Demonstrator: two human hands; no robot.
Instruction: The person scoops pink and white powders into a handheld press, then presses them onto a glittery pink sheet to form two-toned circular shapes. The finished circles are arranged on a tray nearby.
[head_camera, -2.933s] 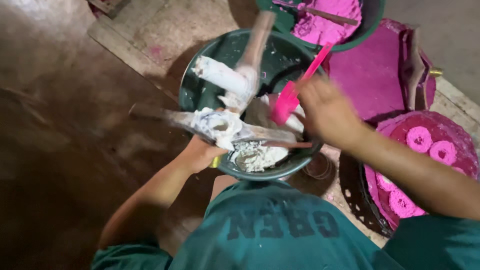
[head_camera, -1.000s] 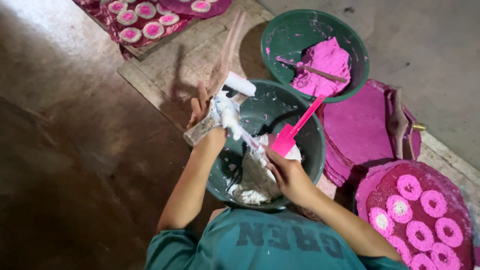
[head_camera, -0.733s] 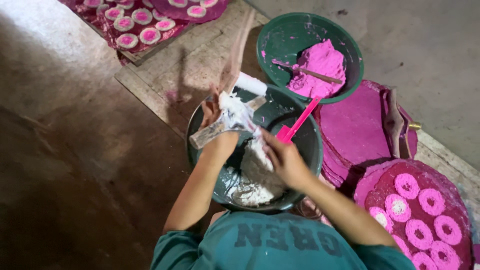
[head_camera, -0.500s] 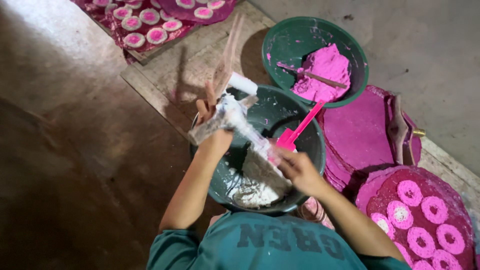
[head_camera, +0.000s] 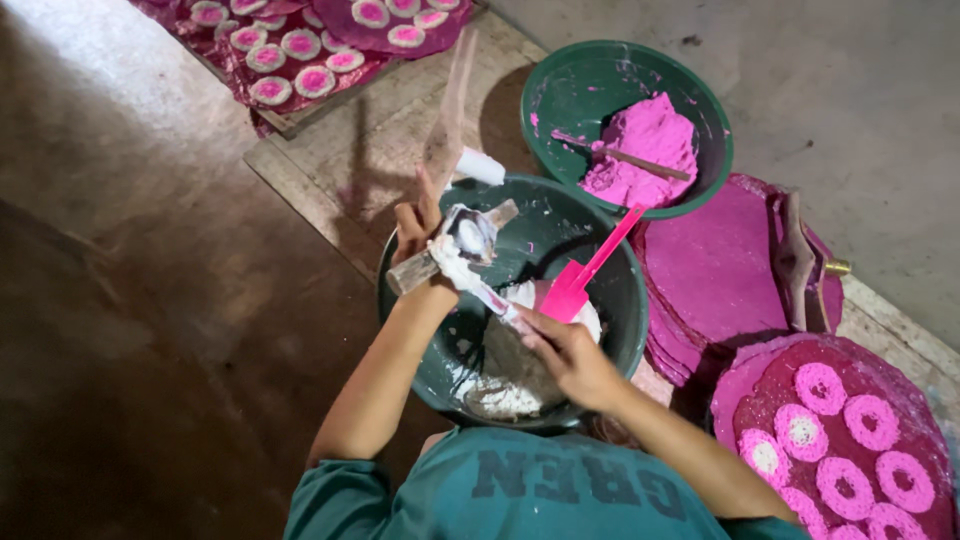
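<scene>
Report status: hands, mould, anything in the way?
Left hand grips paste-caked wooden mould over dark green basin. Right hand holds thin scraper against it. Pink plastic spatula rests in basin, close by.

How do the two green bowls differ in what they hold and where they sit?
The near bowl holds white paste and a pink scraper, and both hands work over it; the far bowl holds a pink mound with a stick lying across it, untouched. The near bowl sits right in front of the person, the far one beyond it. Both are round, dark green and smeared inside.
</scene>
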